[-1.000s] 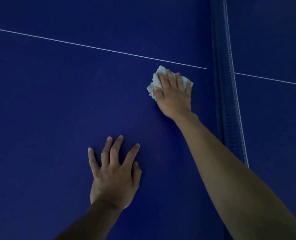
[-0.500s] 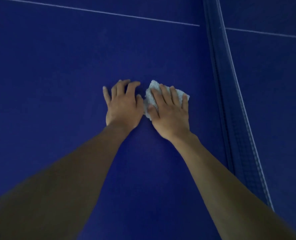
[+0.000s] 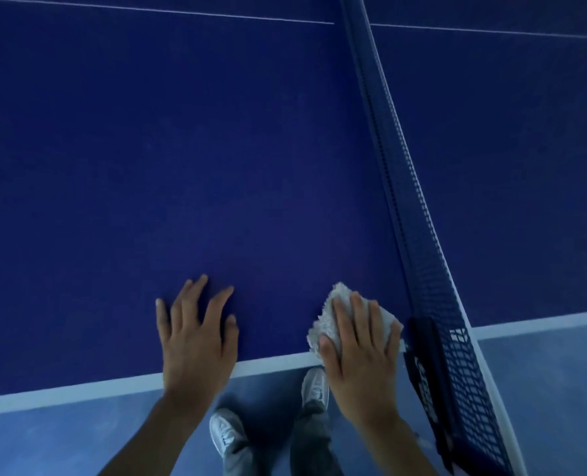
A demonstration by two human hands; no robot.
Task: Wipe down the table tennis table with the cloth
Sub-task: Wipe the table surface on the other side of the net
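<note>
The dark blue table tennis table (image 3: 216,149) fills most of the view, with a white line along its near edge. My right hand (image 3: 360,355) presses a crumpled white cloth (image 3: 329,317) flat on the table at the near edge, just left of the net post. Only the cloth's far and left parts show past my fingers. My left hand (image 3: 195,334) lies flat on the table with its fingers spread, a hand's width to the left of the cloth, holding nothing.
The blue net (image 3: 419,235) runs from the far top down to its post (image 3: 426,372) at the near right edge. A thin white centre line (image 3: 147,10) crosses the far table. Below the edge are the blue floor (image 3: 44,441) and my two light shoes (image 3: 314,389).
Both hands have drawn back toward me, from mid-table to the near edge. The cloth came along under my right hand, and my left hand moved apart from it.
</note>
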